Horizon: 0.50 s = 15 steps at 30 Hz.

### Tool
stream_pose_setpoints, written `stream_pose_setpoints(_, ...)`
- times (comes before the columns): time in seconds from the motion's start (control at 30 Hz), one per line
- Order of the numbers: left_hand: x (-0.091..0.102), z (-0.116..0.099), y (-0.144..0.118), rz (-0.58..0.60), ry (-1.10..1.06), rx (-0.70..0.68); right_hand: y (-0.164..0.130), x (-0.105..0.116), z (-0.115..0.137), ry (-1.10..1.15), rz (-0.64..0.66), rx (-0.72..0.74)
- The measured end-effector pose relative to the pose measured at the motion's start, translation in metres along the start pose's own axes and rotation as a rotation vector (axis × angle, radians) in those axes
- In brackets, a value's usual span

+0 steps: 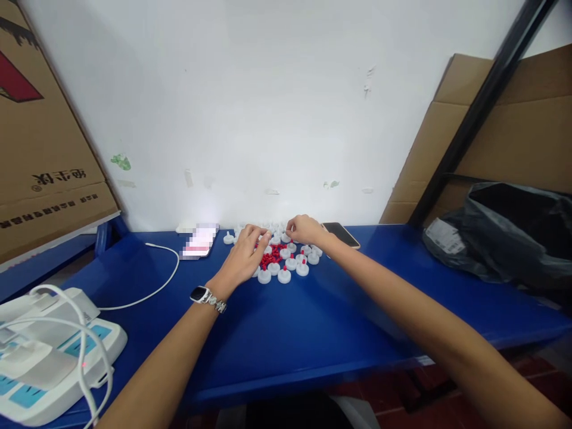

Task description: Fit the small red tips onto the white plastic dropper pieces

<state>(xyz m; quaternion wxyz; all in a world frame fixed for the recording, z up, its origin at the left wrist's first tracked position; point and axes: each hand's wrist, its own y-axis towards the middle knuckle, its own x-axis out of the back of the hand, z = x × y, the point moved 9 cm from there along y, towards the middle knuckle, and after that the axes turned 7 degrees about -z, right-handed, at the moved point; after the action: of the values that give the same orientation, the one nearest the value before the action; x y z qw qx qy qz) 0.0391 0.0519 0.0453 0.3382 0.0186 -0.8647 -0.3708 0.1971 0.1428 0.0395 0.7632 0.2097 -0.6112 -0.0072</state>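
Several white round caps with narrow spouts lie in a cluster on the blue table (286,333). Some carry red tips, like the front white cap (284,276). Loose small red tips (271,257) are heaped in the middle. Over the left side of this cluster is my left hand (246,253), its fingers bent and thumb near the index finger; whatever they hold is hidden. My right hand (306,231) is at the back right of the cluster, thumb and fingers pinched together at a white cap (286,238).
A phone with a lit screen (201,241) lies left of the cluster, a dark phone (341,235) behind my right forearm. A power strip (58,363) with white cables occupies the near left. Cardboard boxes (49,143) and a black plastic bag (504,232) flank the table; a white wall (286,107) stands behind.
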Motion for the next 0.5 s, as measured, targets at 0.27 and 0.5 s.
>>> stream_pose_setpoints(0.27,-0.001,-0.003,-0.001,0.018,0.002,0.013,0.007,-0.007,0.016,-0.102,0.029,0.080)
stream_pose_setpoints(0.5,-0.002,-0.006,-0.002,0.030,0.011,0.001,-0.001,-0.003,0.026,-0.136,0.009,0.125)
